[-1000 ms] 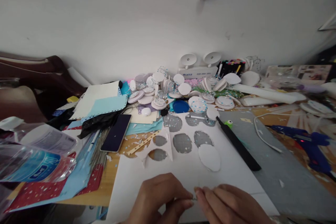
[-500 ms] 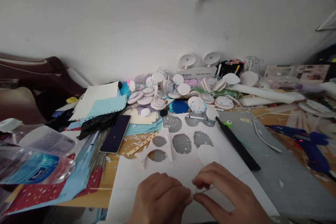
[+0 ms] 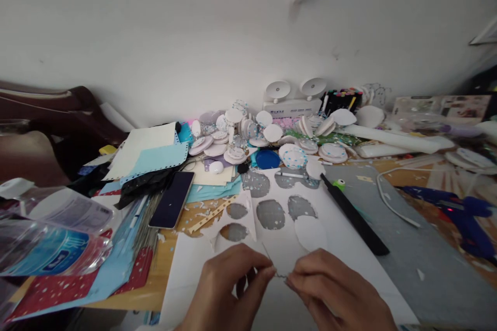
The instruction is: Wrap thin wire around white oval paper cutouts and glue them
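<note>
Low in the view, my left hand (image 3: 229,284) and my right hand (image 3: 334,292) meet over a big white paper sheet (image 3: 349,248) with several oval holes cut out of it. Each hand pinches thumb against fingers on a small thin piece (image 3: 280,272) between them; I cannot make out what it is. A loose white paper oval (image 3: 309,232) lies on the sheet just beyond my right hand. A torn white scrap with holes (image 3: 236,217) lies beyond my left hand.
A black ruler (image 3: 353,214) lies diagonally at the sheet's right edge. A dark phone (image 3: 172,199) and coloured papers (image 3: 155,158) sit left, a plastic bottle (image 3: 46,248) far left. A blue glue gun (image 3: 458,214) with white cord lies right. Round paper discs (image 3: 267,137) are heaped by the wall.
Both hands rose a little up the sheet, staying pinched together. My right hand, raised with arched fingers half a second ago, has lowered again.
</note>
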The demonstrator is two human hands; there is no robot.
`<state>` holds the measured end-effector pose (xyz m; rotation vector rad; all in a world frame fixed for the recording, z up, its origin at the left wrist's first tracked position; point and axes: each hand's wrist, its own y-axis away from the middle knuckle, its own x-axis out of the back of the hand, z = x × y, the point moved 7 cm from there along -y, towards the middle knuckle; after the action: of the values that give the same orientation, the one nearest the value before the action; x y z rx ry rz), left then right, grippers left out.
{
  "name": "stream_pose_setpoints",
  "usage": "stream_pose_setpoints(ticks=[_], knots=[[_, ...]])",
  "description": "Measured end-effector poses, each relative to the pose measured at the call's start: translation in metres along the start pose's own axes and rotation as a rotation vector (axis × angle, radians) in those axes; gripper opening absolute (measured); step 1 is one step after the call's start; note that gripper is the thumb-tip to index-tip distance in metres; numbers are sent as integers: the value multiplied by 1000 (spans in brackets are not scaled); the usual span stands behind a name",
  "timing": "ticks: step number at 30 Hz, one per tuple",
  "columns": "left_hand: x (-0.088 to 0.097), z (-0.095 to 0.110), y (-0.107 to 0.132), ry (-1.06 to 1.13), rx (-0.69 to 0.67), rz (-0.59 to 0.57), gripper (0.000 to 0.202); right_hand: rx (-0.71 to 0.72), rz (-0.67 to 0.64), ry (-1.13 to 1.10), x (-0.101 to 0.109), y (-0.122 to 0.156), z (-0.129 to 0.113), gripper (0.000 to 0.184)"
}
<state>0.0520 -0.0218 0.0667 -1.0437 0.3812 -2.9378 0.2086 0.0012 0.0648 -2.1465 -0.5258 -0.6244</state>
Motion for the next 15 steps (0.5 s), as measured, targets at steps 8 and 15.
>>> stream_pose_setpoints(ticks=[8, 15], knots=[[-5, 24, 13, -461, -534, 200, 21, -180, -31, -176, -4, -4, 13, 13], [-8, 3, -3, 14, -55, -120, 10, 297, -63, 184, 6, -1, -21, 29]])
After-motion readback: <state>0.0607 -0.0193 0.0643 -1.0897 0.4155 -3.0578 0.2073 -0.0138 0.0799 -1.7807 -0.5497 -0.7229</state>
